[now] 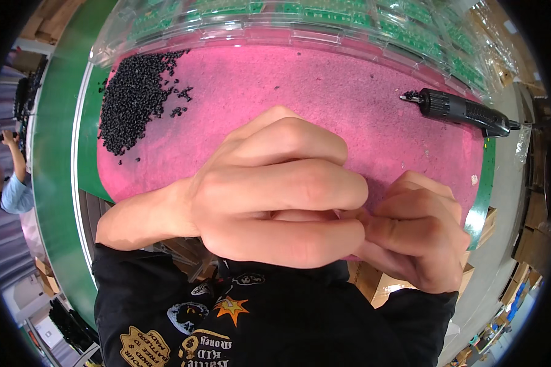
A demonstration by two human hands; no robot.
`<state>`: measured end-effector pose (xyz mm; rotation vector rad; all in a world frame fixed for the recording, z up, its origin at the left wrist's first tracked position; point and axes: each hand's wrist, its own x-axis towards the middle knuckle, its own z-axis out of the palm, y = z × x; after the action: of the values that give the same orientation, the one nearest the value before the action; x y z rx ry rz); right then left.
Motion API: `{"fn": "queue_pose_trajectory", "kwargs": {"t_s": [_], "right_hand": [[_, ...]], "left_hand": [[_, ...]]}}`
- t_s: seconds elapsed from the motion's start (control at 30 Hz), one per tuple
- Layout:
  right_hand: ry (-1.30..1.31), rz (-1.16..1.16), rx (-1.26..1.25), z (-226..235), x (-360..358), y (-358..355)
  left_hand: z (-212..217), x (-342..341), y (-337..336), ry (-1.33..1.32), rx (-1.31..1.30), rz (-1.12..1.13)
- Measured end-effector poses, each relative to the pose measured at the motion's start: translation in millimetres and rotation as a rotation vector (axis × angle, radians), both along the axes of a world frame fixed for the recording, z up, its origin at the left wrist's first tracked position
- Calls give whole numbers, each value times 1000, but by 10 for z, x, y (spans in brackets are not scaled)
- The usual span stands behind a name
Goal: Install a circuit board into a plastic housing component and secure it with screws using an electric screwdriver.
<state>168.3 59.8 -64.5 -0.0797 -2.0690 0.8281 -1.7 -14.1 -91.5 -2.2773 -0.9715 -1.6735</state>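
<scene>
1. Nearest, the left hand (275, 196) is curled into a loose fist close under the camera, fingers folded in; what they pinch, if anything, cannot be told.
2. The right hand (416, 229) meets it fingertip to fingertip, also curled, its hold hidden.
3. Beyond lies the pink foam mat (300, 85), with a heap of small black screws (131, 101) at its left.
4. A black electric screwdriver (462, 111) lies far right.
5. Farthest, clear plastic trays (324, 18) hold green circuit boards.

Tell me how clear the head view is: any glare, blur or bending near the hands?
Head view: strong fisheye bending at the rim; clear plastic trays catch glare; left hand and right hand loom large and slightly soft, close to the lens; pink mat evenly lit.
</scene>
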Motion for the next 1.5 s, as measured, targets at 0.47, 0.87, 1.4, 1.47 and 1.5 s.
{"fn": "queue_pose_trajectory", "kwargs": {"t_s": [0.47, 0.87, 1.4, 1.47, 1.5], "right_hand": [[4, 139, 102, 11, -48, 260], [12, 151, -4, -75, 10, 177], [-121, 269, -298, -80, 19, 185], [-125, 242, -281, -96, 19, 210], [-116, 262, -275, -113, 24, 217]], "left_hand": [[103, -142, 51, 37, -200, -66], [215, -29, -139, 90, -435, -1], [183, -94, -105, 129, -493, -152], [180, -100, -97, 146, -543, -141], [199, -94, -84, 180, -534, -152]]}}
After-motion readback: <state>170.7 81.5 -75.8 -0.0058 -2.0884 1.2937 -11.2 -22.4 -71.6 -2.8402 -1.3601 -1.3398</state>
